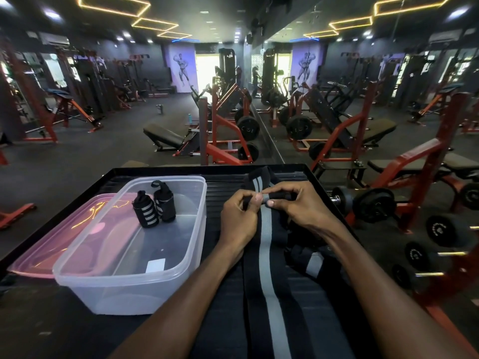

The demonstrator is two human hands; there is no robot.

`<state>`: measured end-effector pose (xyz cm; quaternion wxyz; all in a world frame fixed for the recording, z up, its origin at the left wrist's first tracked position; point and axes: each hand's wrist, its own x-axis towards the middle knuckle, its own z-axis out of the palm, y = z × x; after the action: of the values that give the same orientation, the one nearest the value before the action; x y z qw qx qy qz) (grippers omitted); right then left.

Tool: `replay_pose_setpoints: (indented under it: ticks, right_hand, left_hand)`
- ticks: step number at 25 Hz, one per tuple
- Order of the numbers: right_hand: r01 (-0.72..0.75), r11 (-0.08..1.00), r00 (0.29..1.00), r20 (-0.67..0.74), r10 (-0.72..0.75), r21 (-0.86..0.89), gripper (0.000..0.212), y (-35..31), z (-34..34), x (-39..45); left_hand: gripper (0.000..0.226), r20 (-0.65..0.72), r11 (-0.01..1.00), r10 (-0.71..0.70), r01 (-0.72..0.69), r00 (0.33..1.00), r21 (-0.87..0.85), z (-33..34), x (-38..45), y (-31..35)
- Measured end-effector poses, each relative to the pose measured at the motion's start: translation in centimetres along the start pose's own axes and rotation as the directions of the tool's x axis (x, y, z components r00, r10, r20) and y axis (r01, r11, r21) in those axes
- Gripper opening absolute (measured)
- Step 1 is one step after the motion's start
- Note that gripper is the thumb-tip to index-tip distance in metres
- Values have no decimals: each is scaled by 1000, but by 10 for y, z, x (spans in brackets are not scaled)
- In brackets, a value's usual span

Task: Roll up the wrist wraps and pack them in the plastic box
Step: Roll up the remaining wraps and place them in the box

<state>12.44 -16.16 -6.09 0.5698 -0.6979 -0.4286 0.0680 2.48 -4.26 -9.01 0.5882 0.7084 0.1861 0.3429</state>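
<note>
Nearest the camera, a long black wrist wrap (269, 294) with a grey centre stripe lies flat on the black table (39, 320), running from six o'clock up toward twelve, probably so that it can be rolled from its far end back toward the person. At that far end both hands meet. The left hand (239, 216) pinches the left side of the small starting roll (278, 197), and the right hand (303, 206) grips its right side with curled fingers and the thumb tucked under; the two hands sit close together, clamped on the same cloth, which would keep the first turns tight and square.

A second loose wrap (313, 264) lies bunched at about four o'clock from the hands, partly under the right forearm (its full length is hidden). Another dark piece (256, 178) shows just beyond the hands at twelve o'clock; whether it belongs to the wrap in hand cannot be told.

At nine o'clock stands the clear plastic box (77, 275), open, with two finished rolls (154, 207) upright at its far end, touching each other. Its pinkish lid (51, 242) lies partly under the box on the left, out of the way of packing. By this reckoning the task is roughly half done. Dumbbells (373, 203) sit off the table at three o'clock.
</note>
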Motion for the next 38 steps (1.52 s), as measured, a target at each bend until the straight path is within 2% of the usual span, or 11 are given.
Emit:
replay_pose_setpoints:
  ticks: [4,7,10,13,16,19,24,29,31,34,38]
  right_hand:
    - [-97,995,994,51,98,-20,10,1,0,0]
    - [-74,993,997,-18,73,-96,7,4,-1,2]
    - [-45,990,996,-78,35,-131,7,5,-2,3]
    - [-33,980,999,-37,27,-197,5,4,1,2]
    - [-80,986,997,8,82,-147,12,2,4,1]
    - [-16,987,1000,-29,12,-161,5,5,1,4]
    - [35,993,997,-57,-41,-111,9,5,0,3]
    - [-87,995,996,-29,86,-57,7,5,3,4]
    - [-69,992,996,-56,63,-107,5,7,2,5]
    - [-20,993,994,-109,7,-118,9,8,1,6]
    - [31,995,990,-133,-44,-96,17,2,6,4]
  left_hand:
    - [18,-17,999,3,-4,1000,-46,-2,0,2]
    - [20,27,998,0,1,1000,-62,1,-2,3]
    - [13,67,988,-79,87,995,-126,3,-2,5]
    - [13,41,992,-85,89,996,-95,1,0,3]
    - [11,21,991,-62,65,998,-120,-1,1,2]
    - [23,22,990,-22,25,1000,-140,0,-1,3]
    - [12,5,989,1,-1,1000,-145,2,-2,8]
    - [19,-26,996,55,-56,998,-73,0,-2,5]
    - [17,-21,996,29,-31,999,-79,1,-1,4]
    - [16,-6,985,-99,97,995,-142,2,0,7]
    - [20,14,988,-153,153,988,-15,1,2,5]
